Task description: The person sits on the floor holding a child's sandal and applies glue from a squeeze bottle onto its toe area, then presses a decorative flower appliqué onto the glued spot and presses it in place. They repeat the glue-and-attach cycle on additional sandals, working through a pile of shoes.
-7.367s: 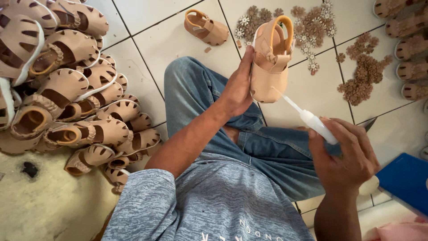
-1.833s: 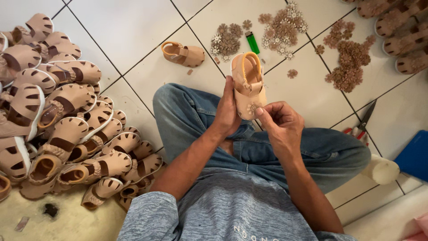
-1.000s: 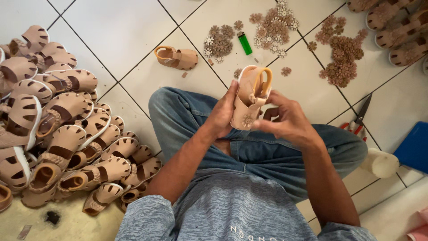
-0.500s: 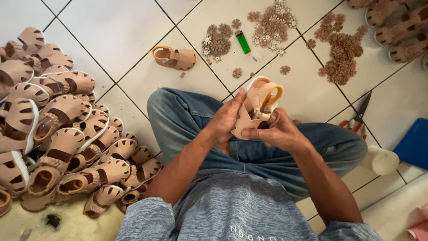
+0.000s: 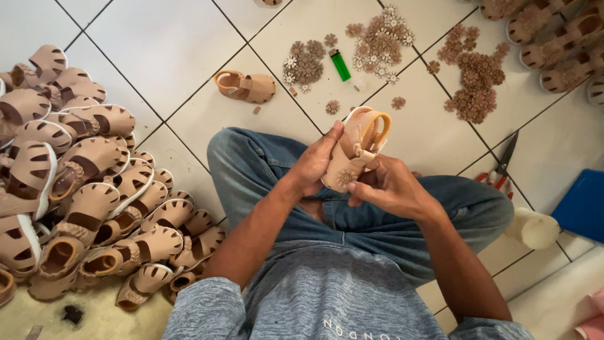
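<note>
White tiled floor (image 5: 170,44) with dark grout lines, and the person sits cross-legged on it in blue jeans and a grey shirt. Dead centre, a small tan sandal (image 5: 352,157) is held up over the lap, heel strap pointing to twelve o'clock, a little flower ornament (image 5: 345,177) on its toe end. The left hand (image 5: 313,165) wraps the sandal from nine o'clock, fingers curled round its side and sole, thumb up along the edge. The right hand (image 5: 390,187) comes in from four o'clock, fingertips pinched against the toe right beside that flower. Both hands are closed on the shoe.

Over at nine o'clock, a big heap of matching sandals (image 5: 82,182) is stacked on the floor. At eleven, one lone sandal (image 5: 246,87) lies on its side. At twelve, scattered flower ornaments (image 5: 377,44) with a green lighter (image 5: 340,65) among them; another brown cluster (image 5: 475,79) at one o'clock. At three, scissors (image 5: 500,167), a white glue bottle (image 5: 531,228), and a blue pad (image 5: 582,204) just beyond.
</note>
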